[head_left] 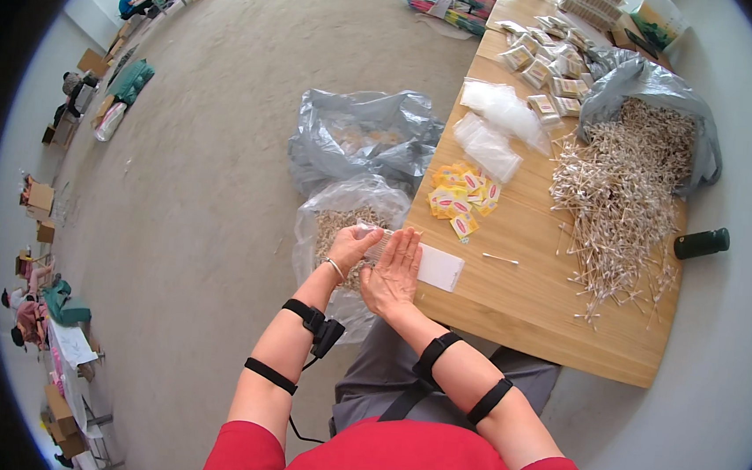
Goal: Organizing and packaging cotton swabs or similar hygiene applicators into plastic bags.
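At the table's left edge my left hand (353,246) is closed on a clear bag of cotton swabs (380,246), only part of which shows. My right hand (393,276) lies with its fingers stretched out over the bag's right side, covering much of it. Just right of those fingers a flat white card (440,268) rests on the wood. One loose cotton swab (500,259) lies farther right. Beyond the hands is a small pile of yellow and white printed cards (464,198). Under my left hand an open clear plastic sack (311,221) holds many swabs.
A grey plastic bag (709,129) spills a big heap of swabs (617,201) across the wooden table (553,337). Clear empty bags (495,129) and filled packs (544,67) lie farther back. A dark green bottle (701,244) is at right; another grey sack (341,117) stands on the floor.
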{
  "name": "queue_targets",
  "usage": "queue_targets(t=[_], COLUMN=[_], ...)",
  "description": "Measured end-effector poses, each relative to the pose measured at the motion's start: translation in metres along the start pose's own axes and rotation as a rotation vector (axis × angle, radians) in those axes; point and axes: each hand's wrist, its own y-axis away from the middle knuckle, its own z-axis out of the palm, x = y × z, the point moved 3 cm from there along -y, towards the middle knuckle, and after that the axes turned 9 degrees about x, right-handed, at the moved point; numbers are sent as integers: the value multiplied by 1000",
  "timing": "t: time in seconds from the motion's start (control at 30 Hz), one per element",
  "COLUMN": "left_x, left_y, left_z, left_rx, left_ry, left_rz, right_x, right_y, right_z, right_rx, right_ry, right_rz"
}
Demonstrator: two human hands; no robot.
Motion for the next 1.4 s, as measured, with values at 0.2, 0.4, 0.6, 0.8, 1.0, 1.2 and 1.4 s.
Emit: queue_targets(t=[0.2, 0.4, 0.6, 0.8, 1.0, 1.2, 1.4], left_x=[-10, -14, -17, -12, -14, -18, -20], left_y=[-8, -9, -10, -9, -10, -14, -17], left_z=[13, 10, 9, 15, 11, 11, 11], left_rx=[43, 99, 143, 152, 148, 139, 154], left_ry=[5, 21, -52, -96, -83, -59, -41], left_rz=[136, 161, 187, 227, 234, 235, 233], right_x=[4, 47, 98, 115, 103, 66, 67], right_y=[-2, -26, -52, -52, -33, -14, -13], right_z=[0, -47, -91, -91, -109, -93, -52], right_rx=[42, 374, 390, 447, 548, 347, 153], right_ry=[66, 37, 162, 222, -53, -551, -973], right_rz=[-43, 39, 186, 12, -14, -21, 422])
